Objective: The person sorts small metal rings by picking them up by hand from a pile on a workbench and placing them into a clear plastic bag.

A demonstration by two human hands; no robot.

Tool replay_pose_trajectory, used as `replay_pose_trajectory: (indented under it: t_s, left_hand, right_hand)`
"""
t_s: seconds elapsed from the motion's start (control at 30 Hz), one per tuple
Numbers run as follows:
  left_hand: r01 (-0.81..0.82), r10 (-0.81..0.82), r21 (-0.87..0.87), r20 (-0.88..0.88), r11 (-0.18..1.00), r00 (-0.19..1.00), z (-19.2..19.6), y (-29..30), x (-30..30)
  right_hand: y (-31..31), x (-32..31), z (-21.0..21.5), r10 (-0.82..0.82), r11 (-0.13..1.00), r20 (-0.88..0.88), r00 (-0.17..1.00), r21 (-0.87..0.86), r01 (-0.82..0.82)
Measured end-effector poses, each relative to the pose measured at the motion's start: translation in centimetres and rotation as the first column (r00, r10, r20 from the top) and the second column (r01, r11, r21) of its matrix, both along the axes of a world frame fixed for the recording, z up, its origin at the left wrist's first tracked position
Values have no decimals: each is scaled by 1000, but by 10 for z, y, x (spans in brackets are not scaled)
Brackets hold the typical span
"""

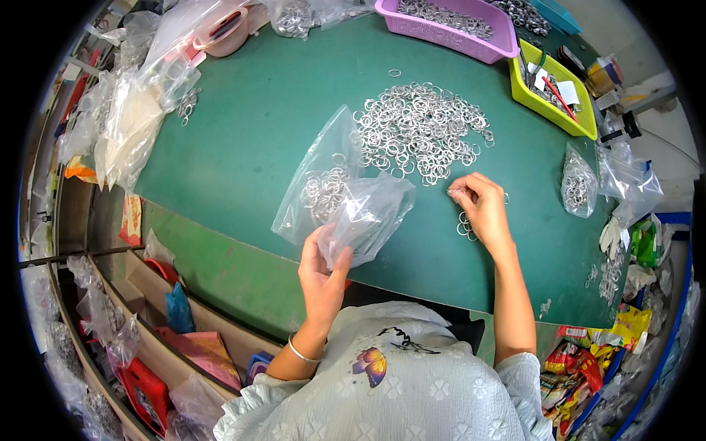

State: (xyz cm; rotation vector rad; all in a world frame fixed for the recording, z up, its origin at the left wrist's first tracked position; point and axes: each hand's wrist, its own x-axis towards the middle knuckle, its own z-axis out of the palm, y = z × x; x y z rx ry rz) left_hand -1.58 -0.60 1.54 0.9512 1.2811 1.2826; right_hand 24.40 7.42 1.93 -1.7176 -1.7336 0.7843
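A green work table (243, 132) spreads beneath both hands, reaching well beyond the fingers. Clear plastic bags (129, 132) heap up well to the left of the left fingers. A purple basket (448, 37) of metal rings stands far beyond the right fingers; a broad ring pile (423, 128) lies between, nearer those fingers. A yellow-green basket (544, 108) sits beyond them and to the right. Just past the left fingers is a clear bag (368, 220), with grouped rings (323, 195) showing behind its raised fold; whether one bag or two overlap there, I cannot tell. The left hand (322, 275) has thumb and fingers closed on that fold. The right hand (482, 209) has its fingertips pinched together on a silvery piece (457, 192), too small to make out. A small ring cluster (465, 226) lies just below those fingertips.
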Motion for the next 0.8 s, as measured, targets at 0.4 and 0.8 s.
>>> replay_pose_trajectory:
  t_s: [0.4, 0.8]
  left_hand:
    - [-48, 48, 40, -10, 998, 999, -3, 1, 1]
    - [-259, 263, 108, -25, 960, 964, -9, 4, 1]
  right_hand:
    - [-27, -87, 14, 379, 913, -341, 860, 289, -288]
    - [-18, -21, -30, 204, 914, 357, 912, 264, -308]
